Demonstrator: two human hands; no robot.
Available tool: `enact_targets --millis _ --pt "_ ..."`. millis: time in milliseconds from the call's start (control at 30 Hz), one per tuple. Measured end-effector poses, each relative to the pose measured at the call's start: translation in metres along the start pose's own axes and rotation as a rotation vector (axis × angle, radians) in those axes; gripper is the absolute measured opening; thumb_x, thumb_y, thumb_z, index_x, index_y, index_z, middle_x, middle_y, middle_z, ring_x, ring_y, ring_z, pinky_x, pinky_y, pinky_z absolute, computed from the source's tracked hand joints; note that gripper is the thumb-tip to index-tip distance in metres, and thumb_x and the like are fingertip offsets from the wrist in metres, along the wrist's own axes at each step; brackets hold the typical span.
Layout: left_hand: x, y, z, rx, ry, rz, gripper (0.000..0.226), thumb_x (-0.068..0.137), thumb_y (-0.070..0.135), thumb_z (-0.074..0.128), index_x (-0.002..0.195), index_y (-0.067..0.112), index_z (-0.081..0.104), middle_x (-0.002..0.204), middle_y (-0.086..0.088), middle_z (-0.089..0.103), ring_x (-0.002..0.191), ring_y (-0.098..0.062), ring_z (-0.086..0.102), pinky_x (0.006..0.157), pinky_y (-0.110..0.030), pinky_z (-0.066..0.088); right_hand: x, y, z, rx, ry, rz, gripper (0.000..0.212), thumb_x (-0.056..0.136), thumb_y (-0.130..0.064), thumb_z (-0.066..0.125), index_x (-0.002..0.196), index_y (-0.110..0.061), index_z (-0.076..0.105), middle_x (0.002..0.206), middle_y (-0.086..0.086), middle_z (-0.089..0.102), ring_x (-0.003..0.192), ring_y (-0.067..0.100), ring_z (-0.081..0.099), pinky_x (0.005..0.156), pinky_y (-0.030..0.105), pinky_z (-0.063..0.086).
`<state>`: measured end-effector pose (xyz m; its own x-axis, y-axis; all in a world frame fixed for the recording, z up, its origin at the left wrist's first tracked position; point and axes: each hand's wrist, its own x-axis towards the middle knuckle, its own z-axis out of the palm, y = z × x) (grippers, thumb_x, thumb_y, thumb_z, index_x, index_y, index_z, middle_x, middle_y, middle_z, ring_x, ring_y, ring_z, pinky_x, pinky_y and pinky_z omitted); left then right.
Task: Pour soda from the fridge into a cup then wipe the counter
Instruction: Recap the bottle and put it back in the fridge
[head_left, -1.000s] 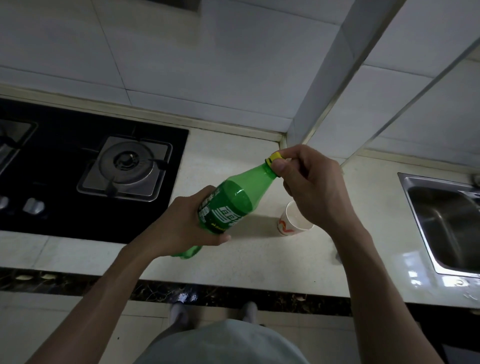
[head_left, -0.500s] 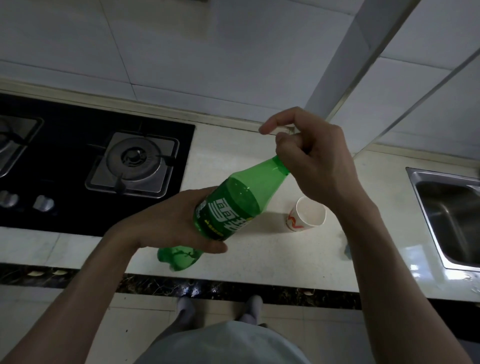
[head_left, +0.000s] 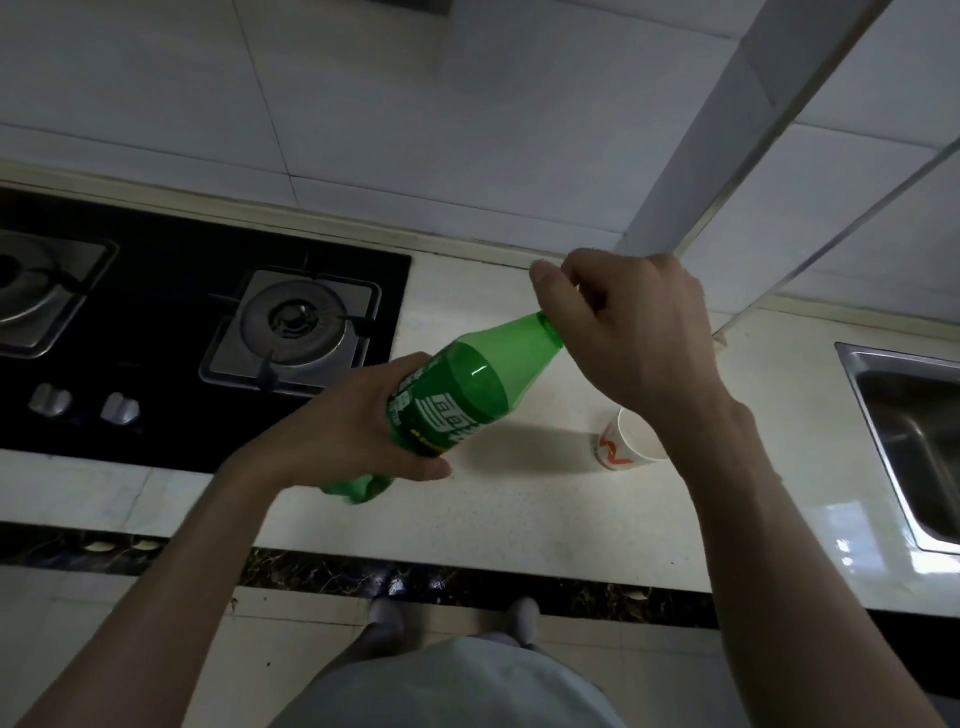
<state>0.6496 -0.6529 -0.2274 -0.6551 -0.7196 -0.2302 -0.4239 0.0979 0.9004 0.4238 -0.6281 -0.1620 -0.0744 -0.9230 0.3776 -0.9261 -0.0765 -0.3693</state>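
A green plastic soda bottle (head_left: 467, 395) with a green label is held tilted above the pale counter (head_left: 498, 514), its neck pointing up and to the right. My left hand (head_left: 353, 431) grips the bottle round its labelled middle. My right hand (head_left: 628, 332) is curled over the bottle's top, and the cap is hidden under its fingers. A white paper cup (head_left: 623, 444) with a red and yellow mark stands upright on the counter below my right wrist, which partly covers it.
A black gas hob (head_left: 171, 332) with two burners and two knobs fills the left of the counter. A steel sink (head_left: 914, 431) is set in at the right edge. A tiled wall with a white corner post rises behind. My feet show on the floor below.
The yellow cap, visible one second ago, is now covered by my right hand, which has turned on the bottle top. The bottle stays tilted in my left hand.
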Motion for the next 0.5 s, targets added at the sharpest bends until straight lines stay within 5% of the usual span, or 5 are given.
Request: enact_targets --millis 100,200,367,500 --pt "-0.005 -0.002 -0.014 0.022 -0.057 0.001 0.065 0.062 0.018 0.089 0.116 0.035 0.057 0.108 0.021 0.068 0.095 0.004 0.066 0.078 -0.012 0.054 0.004 -0.007 0.002 -0.095 0.033 -0.050 0.063 0.093 -0.048 0.033 0.046 -0.009 0.049 0.037 -0.005 0.027 0.033 0.011 0.025 0.044 0.022 0.023" --pt "-0.005 -0.007 -0.019 0.045 -0.026 -0.012 0.065 0.063 0.022 0.089 0.119 0.033 0.057 0.107 0.014 0.070 0.096 0.000 0.067 0.082 -0.022 0.057 0.013 -0.016 0.009 -0.089 -0.007 0.013 0.056 0.088 -0.040 0.032 0.043 -0.007 0.039 0.038 -0.002 0.024 0.036 0.015 0.022 0.045 0.025 0.027" --pt "0.006 -0.022 0.000 0.352 0.340 0.106 0.053 0.068 0.023 0.084 0.111 0.029 0.053 0.089 0.008 0.069 0.080 -0.006 0.066 0.073 -0.036 0.058 0.018 -0.015 0.023 -0.178 -0.151 0.181 0.041 0.094 -0.021 0.040 0.056 -0.011 0.028 0.055 0.003 0.032 0.053 0.023 0.037 0.053 0.027 0.027" --pt "0.008 -0.032 -0.009 0.166 0.187 0.047 0.057 0.066 0.021 0.087 0.110 0.033 0.053 0.094 0.009 0.069 0.085 -0.005 0.068 0.077 -0.033 0.060 0.021 -0.011 0.030 -0.116 -0.182 0.149 0.059 0.095 -0.047 0.040 0.052 -0.007 0.039 0.047 0.000 0.033 0.043 0.018 0.032 0.050 0.027 0.028"
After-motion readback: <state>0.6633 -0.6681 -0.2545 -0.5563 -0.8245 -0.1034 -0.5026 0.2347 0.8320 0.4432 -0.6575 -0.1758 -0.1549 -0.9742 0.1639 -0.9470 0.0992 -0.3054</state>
